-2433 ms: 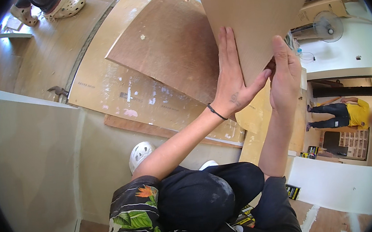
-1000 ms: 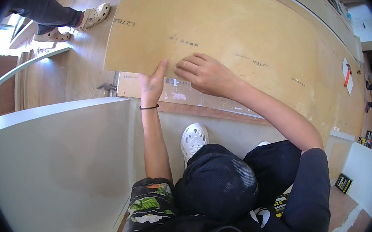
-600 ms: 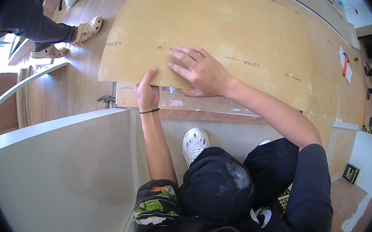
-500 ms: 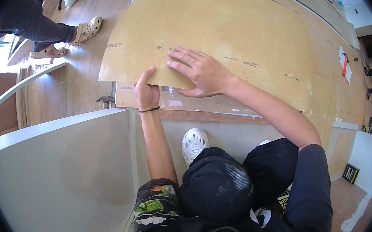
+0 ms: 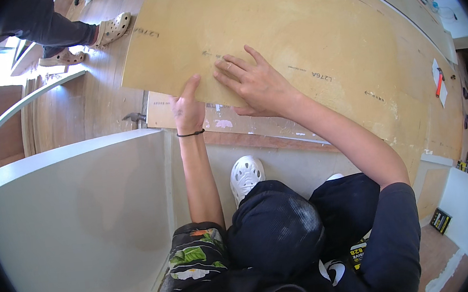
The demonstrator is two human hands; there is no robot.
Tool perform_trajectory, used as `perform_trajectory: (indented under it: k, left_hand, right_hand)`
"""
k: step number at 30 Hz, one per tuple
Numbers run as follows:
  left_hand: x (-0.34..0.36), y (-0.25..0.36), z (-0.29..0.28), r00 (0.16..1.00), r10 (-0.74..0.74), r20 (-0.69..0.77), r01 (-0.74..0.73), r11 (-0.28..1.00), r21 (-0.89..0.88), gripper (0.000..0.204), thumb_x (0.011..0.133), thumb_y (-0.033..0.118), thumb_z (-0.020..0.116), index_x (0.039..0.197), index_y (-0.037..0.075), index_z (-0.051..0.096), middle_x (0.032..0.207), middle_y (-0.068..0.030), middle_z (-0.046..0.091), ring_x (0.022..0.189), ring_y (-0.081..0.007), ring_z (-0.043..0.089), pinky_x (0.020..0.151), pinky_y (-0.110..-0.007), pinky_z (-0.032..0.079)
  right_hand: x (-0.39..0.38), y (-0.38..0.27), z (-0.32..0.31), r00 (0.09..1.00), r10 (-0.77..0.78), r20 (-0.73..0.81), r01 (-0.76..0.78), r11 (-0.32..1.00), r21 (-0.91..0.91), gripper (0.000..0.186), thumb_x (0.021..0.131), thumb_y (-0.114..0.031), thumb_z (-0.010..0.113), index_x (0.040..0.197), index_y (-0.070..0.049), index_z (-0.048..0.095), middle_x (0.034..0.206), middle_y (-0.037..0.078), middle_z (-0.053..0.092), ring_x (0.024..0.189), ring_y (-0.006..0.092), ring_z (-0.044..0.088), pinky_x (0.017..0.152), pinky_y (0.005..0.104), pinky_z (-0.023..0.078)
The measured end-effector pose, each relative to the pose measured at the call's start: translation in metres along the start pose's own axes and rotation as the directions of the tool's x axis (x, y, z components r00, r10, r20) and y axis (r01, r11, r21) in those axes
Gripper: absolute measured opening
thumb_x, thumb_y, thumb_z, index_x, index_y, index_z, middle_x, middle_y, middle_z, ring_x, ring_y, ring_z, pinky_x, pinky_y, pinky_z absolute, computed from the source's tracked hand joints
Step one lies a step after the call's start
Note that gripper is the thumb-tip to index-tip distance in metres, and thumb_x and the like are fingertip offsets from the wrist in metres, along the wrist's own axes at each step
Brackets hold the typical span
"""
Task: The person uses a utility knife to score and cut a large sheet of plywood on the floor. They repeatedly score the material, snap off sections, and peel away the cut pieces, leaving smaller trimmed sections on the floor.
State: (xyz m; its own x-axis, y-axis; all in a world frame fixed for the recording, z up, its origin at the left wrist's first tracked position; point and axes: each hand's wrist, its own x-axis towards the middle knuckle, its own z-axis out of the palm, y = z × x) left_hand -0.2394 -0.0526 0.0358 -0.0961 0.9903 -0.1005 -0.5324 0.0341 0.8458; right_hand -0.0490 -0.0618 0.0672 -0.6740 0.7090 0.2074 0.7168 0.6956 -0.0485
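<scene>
A large, thin yellow-tan laminate sheet (image 5: 267, 24) lies over a similar brown board (image 5: 163, 112) in front of me. My left hand (image 5: 188, 111) grips its near edge, thumb on top and fingers hidden underneath. That left end appears raised off the board below. To the right, my right hand (image 5: 256, 84) rests on the sheet's upper face with its fingers spread, the thumb by the near edge. Pale scuffs and glue-like patches show on the board beneath.
A hammer head (image 5: 134, 117) shows beside the board's left end. A white panel (image 5: 82, 211) stands at my left. Farther left is another person's clog-shod foot (image 5: 113, 29). A red-handled tool (image 5: 440, 82) lies on white paper at the far right.
The sheet's left end has tilted up and shifted away from me, with my left hand moving along. My right hand's fingers have spread a little wider on the surface.
</scene>
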Motion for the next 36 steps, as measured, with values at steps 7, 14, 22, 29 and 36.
perform_trajectory:
  k: [7, 14, 22, 29, 36]
  left_hand:
    - [-0.001, -0.002, 0.003, 0.999, 0.044, 0.021, -0.048, 0.975, 0.217, 0.028, 0.091, 0.004, 0.063, 0.117, -0.003, 0.058, 0.115, -0.0088, 0.062, 0.105, -0.0168, 0.057, 0.091, -0.031, 0.045]
    - [-0.005, 0.01, 0.007, 0.984, 0.046, 0.172, -0.133, 0.832, 0.538, 0.028, 0.096, 0.003, 0.056, 0.123, -0.003, 0.057, 0.117, -0.0084, 0.063, 0.106, -0.016, 0.056, 0.093, -0.032, 0.044]
    - [-0.009, 0.016, 0.021, 0.915, 0.106, 0.389, -0.347, 0.698, 0.626, 0.04, 0.095, -0.006, 0.045, 0.134, -0.001, 0.052, 0.131, -0.0115, 0.057, 0.119, -0.0197, 0.055, 0.102, -0.033, 0.043]
    - [-0.002, 0.021, 0.009, 0.999, -0.04, -0.012, 0.042, 0.981, 0.188, 0.034, 0.089, 0.001, 0.062, 0.121, -0.004, 0.055, 0.12, -0.0133, 0.06, 0.107, -0.0203, 0.059, 0.092, -0.033, 0.048]
    - [-0.005, 0.077, 0.061, 0.905, 0.188, 0.382, -0.277, 0.941, 0.194, 0.041, 0.091, 0.017, 0.068, 0.124, -0.002, 0.054, 0.12, -0.0121, 0.061, 0.109, -0.018, 0.058, 0.094, -0.032, 0.046]
  right_hand:
    - [0.002, -0.004, -0.002, 1.0, 0.0, -0.001, 0.0, 1.0, 0.001, 0.082, 0.066, -0.042, 0.081, 0.133, -0.002, 0.054, 0.138, 0.012, 0.051, 0.131, 0.0245, 0.046, 0.112, 0.0531, 0.033]
    - [-0.001, -0.001, -0.002, 1.0, 0.008, 0.025, -0.01, 0.998, 0.069, 0.084, 0.067, -0.042, 0.081, 0.136, -0.002, 0.052, 0.143, 0.012, 0.046, 0.136, 0.0236, 0.041, 0.114, 0.0529, 0.029]
    - [-0.004, 0.001, 0.002, 1.0, -0.018, -0.017, 0.018, 0.999, 0.028, 0.082, 0.07, -0.044, 0.079, 0.134, 0.002, 0.052, 0.138, 0.015, 0.05, 0.133, 0.025, 0.044, 0.113, 0.0513, 0.031]
    - [-0.011, -0.007, 0.005, 0.996, 0.069, -0.061, -0.051, 0.966, 0.253, 0.087, 0.068, -0.03, 0.082, 0.139, 0.001, 0.043, 0.145, 0.018, 0.043, 0.135, 0.0324, 0.042, 0.112, 0.0451, 0.036]
    - [-0.022, 0.003, -0.029, 0.945, 0.221, -0.242, -0.047, 0.824, 0.565, 0.076, 0.072, -0.014, 0.073, 0.139, -0.002, 0.04, 0.144, 0.021, 0.043, 0.133, 0.0328, 0.045, 0.109, 0.0443, 0.04]
